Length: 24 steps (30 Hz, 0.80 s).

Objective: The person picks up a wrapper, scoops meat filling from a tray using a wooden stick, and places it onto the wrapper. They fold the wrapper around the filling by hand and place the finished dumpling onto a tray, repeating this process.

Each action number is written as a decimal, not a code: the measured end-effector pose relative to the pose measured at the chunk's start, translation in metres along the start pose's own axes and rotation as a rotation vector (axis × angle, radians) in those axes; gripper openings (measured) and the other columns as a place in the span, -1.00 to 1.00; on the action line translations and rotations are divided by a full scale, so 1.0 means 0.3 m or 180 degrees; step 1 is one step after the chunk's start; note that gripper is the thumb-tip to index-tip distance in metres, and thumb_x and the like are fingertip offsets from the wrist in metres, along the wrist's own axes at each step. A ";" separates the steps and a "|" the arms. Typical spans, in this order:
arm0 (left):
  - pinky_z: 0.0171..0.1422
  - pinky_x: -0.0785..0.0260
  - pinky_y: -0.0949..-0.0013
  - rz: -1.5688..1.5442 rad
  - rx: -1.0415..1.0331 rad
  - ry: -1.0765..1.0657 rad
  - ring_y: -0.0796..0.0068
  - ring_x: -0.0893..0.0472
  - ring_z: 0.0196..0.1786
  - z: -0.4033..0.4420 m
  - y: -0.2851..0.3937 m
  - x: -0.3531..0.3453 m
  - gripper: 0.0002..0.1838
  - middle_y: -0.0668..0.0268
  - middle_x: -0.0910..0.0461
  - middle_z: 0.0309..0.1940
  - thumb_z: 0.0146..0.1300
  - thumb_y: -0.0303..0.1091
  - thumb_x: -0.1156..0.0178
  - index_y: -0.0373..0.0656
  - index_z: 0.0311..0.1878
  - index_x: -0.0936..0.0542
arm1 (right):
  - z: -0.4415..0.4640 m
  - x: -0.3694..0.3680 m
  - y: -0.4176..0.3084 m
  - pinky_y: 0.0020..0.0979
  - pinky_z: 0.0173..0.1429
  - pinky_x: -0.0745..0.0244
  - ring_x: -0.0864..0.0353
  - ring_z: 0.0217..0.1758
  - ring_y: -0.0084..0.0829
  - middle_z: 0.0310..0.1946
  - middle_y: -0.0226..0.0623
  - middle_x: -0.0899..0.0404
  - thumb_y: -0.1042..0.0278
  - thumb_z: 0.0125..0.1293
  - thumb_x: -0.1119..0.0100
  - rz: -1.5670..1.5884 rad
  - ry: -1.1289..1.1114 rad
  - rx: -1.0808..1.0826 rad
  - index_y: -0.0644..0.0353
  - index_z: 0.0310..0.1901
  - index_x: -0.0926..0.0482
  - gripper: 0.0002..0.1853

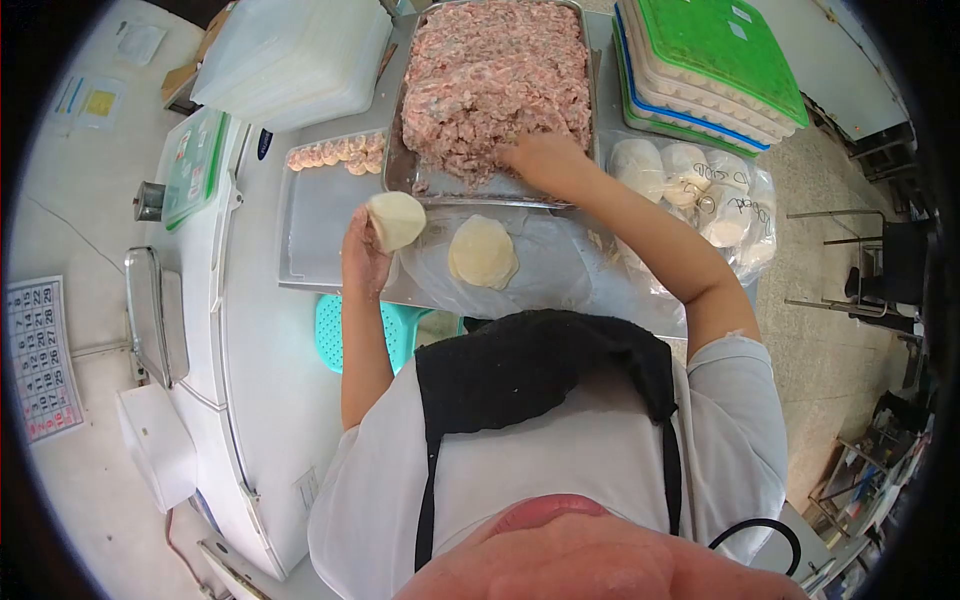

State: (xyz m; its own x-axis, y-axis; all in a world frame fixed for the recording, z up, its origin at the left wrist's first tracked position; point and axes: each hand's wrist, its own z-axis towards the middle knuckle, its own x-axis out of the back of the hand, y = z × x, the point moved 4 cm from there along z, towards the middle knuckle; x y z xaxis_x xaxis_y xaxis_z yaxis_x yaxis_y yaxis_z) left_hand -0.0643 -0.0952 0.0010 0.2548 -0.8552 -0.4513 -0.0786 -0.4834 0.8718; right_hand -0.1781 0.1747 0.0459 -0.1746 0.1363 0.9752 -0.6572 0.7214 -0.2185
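A round, pale dough wrapper (397, 220) rests in my left hand (366, 252), near the front left corner of the metal tray. Minced meat (495, 75) fills most of that tray (480, 197). My right hand (543, 163) reaches over the tray's front edge and touches the meat; its fingertips are partly hidden in it. A stack of round wrappers (482, 252) lies on a clear plastic sheet (560, 262) in front of the tray. Several small filled pieces (340, 153) stand in rows on a flat tray (320, 225) at the left.
Stacked translucent containers (300, 60) stand at the back left. Green-lidded boxes (720, 50) are piled at the back right. Bagged wrappers (700, 190) lie right of the meat tray. A turquoise perforated stool (350, 335) sits below the table's front left edge.
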 end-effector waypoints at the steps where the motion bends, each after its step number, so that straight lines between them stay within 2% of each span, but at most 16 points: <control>1: 0.11 -0.47 0.32 -0.0231 -0.0029 0.0051 0.39 -0.56 0.05 -0.009 0.031 -0.035 -0.69 0.24 -0.55 -0.02 0.35 -0.26 -0.10 -0.26 0.04 -0.45 | 0.013 -0.048 -0.020 -0.15 -0.06 -0.56 -0.66 -0.12 -0.09 -0.25 -0.10 -0.65 0.39 0.23 0.02 -0.0134 0.0082 0.0086 0.17 -0.16 -0.65 -0.75; 4: 0.17 -0.48 0.27 0.0145 -0.0377 0.0268 0.35 -0.56 0.08 -0.002 0.073 -0.026 -0.66 0.21 -0.55 0.00 0.35 -0.27 -0.13 -0.27 0.09 -0.44 | 0.037 -0.117 -0.052 -0.13 -0.08 -0.55 -0.65 -0.15 -0.07 -0.30 -0.05 -0.64 0.40 0.21 0.02 -0.0046 0.0014 0.0106 0.21 -0.22 -0.65 -0.76; 6: 0.16 -0.49 0.27 -0.0009 -0.0286 0.0377 0.33 -0.57 0.08 0.001 0.107 -0.005 -0.64 0.19 -0.55 0.02 0.34 -0.31 -0.14 -0.28 0.12 -0.43 | 0.064 -0.132 -0.064 -0.12 -0.06 -0.54 -0.65 -0.16 -0.05 -0.29 -0.02 -0.64 0.39 0.21 0.02 0.0163 -0.0118 0.0051 0.24 -0.23 -0.64 -0.76; 8: 0.16 -0.49 0.27 -0.0161 -0.0188 0.0481 0.31 -0.58 0.09 -0.003 0.139 0.031 -0.63 0.17 -0.55 0.03 0.33 -0.34 -0.16 -0.29 0.14 -0.42 | 0.096 -0.157 -0.074 -0.11 -0.04 -0.51 -0.63 -0.14 -0.03 -0.28 0.01 -0.63 0.39 0.19 -0.01 0.0698 -0.0762 0.0316 0.26 -0.25 -0.63 -0.78; 11: 0.14 -0.51 0.28 -0.0566 -0.0069 0.0329 0.29 -0.59 0.07 0.018 0.193 0.075 -0.61 0.14 -0.54 0.05 0.33 -0.36 -0.16 -0.33 0.15 -0.41 | 0.139 -0.115 -0.082 -0.10 0.01 -0.48 -0.62 -0.10 -0.01 -0.25 0.04 -0.63 0.39 0.18 -0.03 0.1094 -0.0585 0.0582 0.28 -0.24 -0.61 -0.78; 12: 0.13 -0.51 0.29 -0.0583 -0.0053 0.0233 0.30 -0.60 0.06 0.021 0.212 0.084 -0.62 0.14 -0.55 0.03 0.32 -0.37 -0.17 -0.35 0.14 -0.42 | 0.157 -0.100 -0.098 -0.10 0.01 -0.48 -0.62 -0.10 -0.01 -0.25 0.04 -0.63 0.39 0.18 -0.03 0.1079 -0.0583 0.0566 0.28 -0.24 -0.61 -0.78; 14: 0.12 -0.51 0.30 -0.0607 -0.0021 0.0134 0.30 -0.60 0.05 0.034 0.231 0.120 -0.62 0.14 -0.56 0.02 0.32 -0.37 -0.17 -0.36 0.13 -0.43 | 0.195 -0.055 -0.126 -0.11 -0.05 -0.52 -0.64 -0.14 -0.03 -0.26 0.02 -0.64 0.40 0.16 -0.05 0.0706 0.0067 0.0434 0.25 -0.25 -0.64 -0.79; 15: 0.13 -0.50 0.30 -0.0250 -0.0046 0.0209 0.31 -0.60 0.05 0.047 0.237 0.144 -0.63 0.14 -0.57 0.01 0.32 -0.37 -0.17 -0.36 0.11 -0.45 | 0.212 -0.047 -0.159 -0.11 -0.05 -0.52 -0.64 -0.14 -0.03 -0.26 0.02 -0.64 0.40 0.16 -0.05 0.0701 0.0063 0.0413 0.25 -0.25 -0.64 -0.79; 17: 0.14 -0.49 0.30 0.0092 -0.0064 0.0260 0.32 -0.59 0.06 0.067 0.251 0.183 -0.64 0.14 -0.58 0.00 0.32 -0.36 -0.17 -0.37 0.10 -0.47 | 0.245 -0.033 -0.208 -0.11 -0.14 -0.56 -0.66 -0.20 -0.05 -0.30 -0.01 -0.64 0.40 0.13 -0.06 -0.0516 0.0214 -0.0225 0.21 -0.31 -0.66 -0.81; 21: 0.15 -0.47 0.32 0.0033 -0.0101 0.0041 0.36 -0.59 0.05 0.081 0.278 0.215 -0.67 0.16 -0.58 0.01 0.32 -0.39 -0.16 -0.34 0.09 -0.50 | 0.265 -0.108 -0.277 -0.13 -0.20 -0.59 -0.67 -0.24 -0.07 -0.32 -0.04 -0.65 0.40 0.10 -0.07 -0.0582 0.0273 -0.0222 0.18 -0.36 -0.67 -0.83; 24: 0.17 -0.45 0.31 0.0012 -0.0029 -0.0104 0.35 -0.57 0.08 0.085 0.295 0.241 -0.68 0.15 -0.57 0.03 0.32 -0.41 -0.13 -0.34 0.09 -0.51 | 0.244 -0.130 -0.236 -0.13 -0.20 -0.58 -0.68 -0.25 -0.08 -0.31 -0.05 -0.66 0.37 0.16 -0.06 -0.0325 -0.0060 -0.0219 0.20 -0.29 -0.68 -0.80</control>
State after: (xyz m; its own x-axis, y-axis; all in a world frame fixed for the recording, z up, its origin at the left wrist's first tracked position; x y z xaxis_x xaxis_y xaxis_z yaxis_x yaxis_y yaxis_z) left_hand -0.0773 -0.2047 0.0407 0.2229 -0.8627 -0.4539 -0.0706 -0.4787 0.8752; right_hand -0.1785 0.0685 0.0208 -0.1236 0.0474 0.9912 -0.6205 0.7758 -0.1145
